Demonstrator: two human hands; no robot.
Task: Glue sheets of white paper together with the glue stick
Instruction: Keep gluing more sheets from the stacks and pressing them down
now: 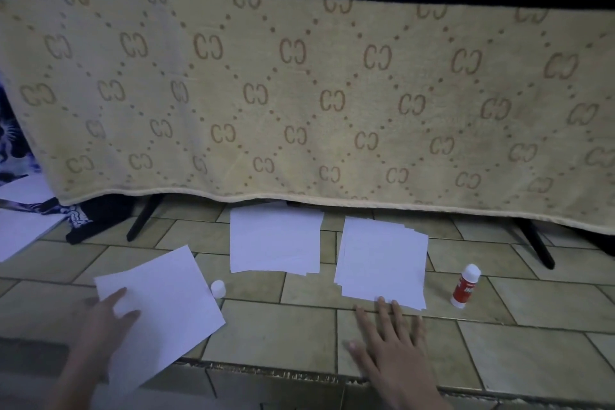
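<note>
Left hand: my left hand [109, 316] lies flat on a loose sheet [163, 313] on the tiled floor [299, 333], fingers straight and pressing, gripping nothing; I judge it pins the sheet for gluing.
Right hand: my right hand [392, 339] is spread flat on the tiles, fingertips at the near edge of the right paper stack [382, 266], holding nothing; probably about to draw a sheet off.
Cap: a small white cap [218, 288] stands just beside the loose sheet.
Glue stick: the glue stick [465, 285] stands upright, right of that stack.
Middle stack: a second stack [276, 243] sits beyond.
Backdrop: a patterned beige blanket [299, 93] hangs behind.
</note>
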